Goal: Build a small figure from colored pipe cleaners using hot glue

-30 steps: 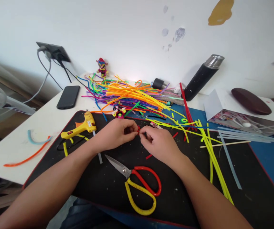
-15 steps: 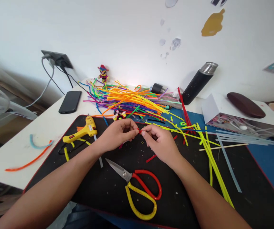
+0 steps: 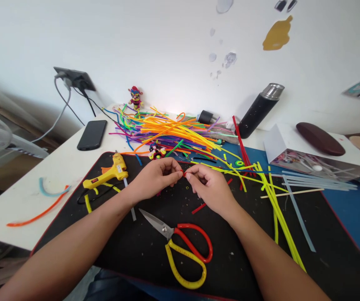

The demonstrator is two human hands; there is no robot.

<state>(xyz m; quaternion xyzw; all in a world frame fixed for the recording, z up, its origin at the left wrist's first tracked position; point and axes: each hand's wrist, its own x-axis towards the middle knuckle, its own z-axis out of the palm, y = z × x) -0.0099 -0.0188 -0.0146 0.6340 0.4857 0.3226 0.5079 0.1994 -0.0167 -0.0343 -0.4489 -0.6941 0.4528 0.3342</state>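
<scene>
Between my fingertips is a tiny piece of red pipe cleaner (image 3: 184, 174), mostly covered by the fingers. My left hand (image 3: 158, 177) pinches it from one side and my right hand (image 3: 209, 184) from the other, thumbs against forefingers. Just behind my left hand stands a small pipe-cleaner figure (image 3: 156, 151), its lower part hidden. A short red pipe-cleaner length (image 3: 199, 208) lies on the black mat (image 3: 117, 246) beside my right hand. Nearer to me, scissors (image 3: 167, 230) with one red and one yellow handle rest on the mat.
A yellow glue gun (image 3: 108, 173) lies left of my forearm, near a black phone (image 3: 92, 134). Colourful pipe cleaners (image 3: 167, 129) are heaped at the back, by another figure (image 3: 135, 98). A black thermos (image 3: 259, 112), a box (image 3: 280, 144) and glue sticks (image 3: 302, 217) are on the right.
Both hands keep their pinch on the red piece, with only slight finger movement. The camera view has shifted a little; the things on the table have not moved.
</scene>
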